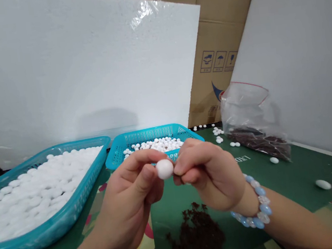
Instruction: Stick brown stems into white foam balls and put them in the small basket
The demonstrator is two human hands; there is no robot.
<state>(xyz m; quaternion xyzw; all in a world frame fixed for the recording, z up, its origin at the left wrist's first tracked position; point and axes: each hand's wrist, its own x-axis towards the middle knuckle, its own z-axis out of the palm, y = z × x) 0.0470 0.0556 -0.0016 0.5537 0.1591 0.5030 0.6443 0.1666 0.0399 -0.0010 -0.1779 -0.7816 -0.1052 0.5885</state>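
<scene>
1. Behind everything, white foam boards (79, 66) lean upright and wall off the back of your table (305, 163), so open room lies only toward you and to the right.
2. Your large blue basket (79, 189) sits at the left, heaped with white pieces, its near rim just beside your left forearm.
3. A smaller blue basket (120, 149) stands behind your hands, holding smaller white beads within easy reach.
4. To the right, a clear plastic bag (251, 121) slumps open with dark material inside; loose white pieces lie scattered on the table around it.
5. Below your hands, a dark crumbly pile (197, 234) rests on the table, probably placed to catch what falls.
6. Your left hand (130, 202) pinches a white bead (164, 168) between thumb and fingers, raised above the table.
7. Your right hand (212, 175), with a beaded bracelet (256, 206) at the wrist, meets the bead from the other side, its fingertips pressed together against it.
</scene>
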